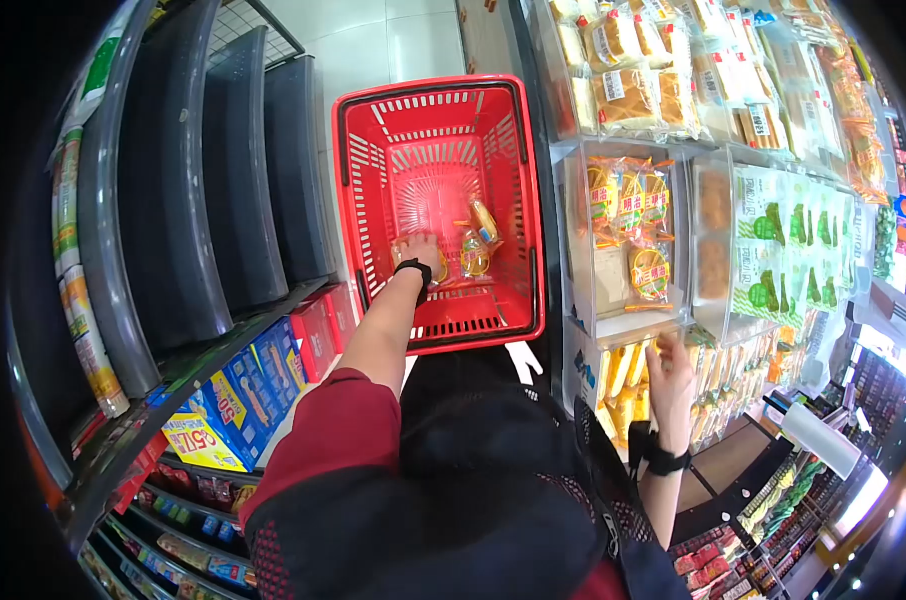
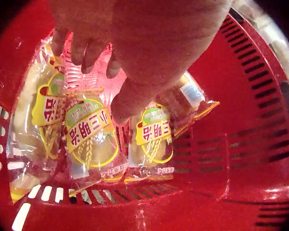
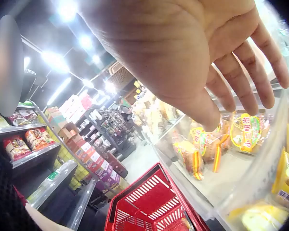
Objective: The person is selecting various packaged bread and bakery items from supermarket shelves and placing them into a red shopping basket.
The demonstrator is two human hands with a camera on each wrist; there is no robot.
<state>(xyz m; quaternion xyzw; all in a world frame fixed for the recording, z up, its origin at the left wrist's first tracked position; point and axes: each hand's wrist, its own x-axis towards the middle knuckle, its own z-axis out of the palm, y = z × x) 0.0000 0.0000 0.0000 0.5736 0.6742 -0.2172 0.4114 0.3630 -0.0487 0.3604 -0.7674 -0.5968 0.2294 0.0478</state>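
Observation:
My left hand (image 1: 419, 252) reaches down inside the red shopping basket (image 1: 538, 220), fingers apart and pointing at its floor. In the left wrist view, several clear-wrapped sandwiches lie under and around it: one packet (image 2: 47, 113) at the left, another packet (image 2: 90, 137) in the middle beside the thumb, and a third packet (image 2: 155, 132) to its right. No packet is seen gripped. My right hand (image 1: 672, 385) hovers with loose fingers at the near edge of a clear display bin (image 3: 188, 185). Wrapped sandwiches (image 3: 248, 132) lie in that bin, beyond the fingertips.
Trays of bagged bread (image 1: 633, 95) and green-printed packets (image 1: 798, 240) surround the bin on the right. Yellow packets (image 1: 625, 395) lie in front. Dark shelves (image 1: 198, 170) stand left of the basket, with a blue carton (image 1: 248, 395) below. Tiled floor (image 1: 368, 45) shows beyond.

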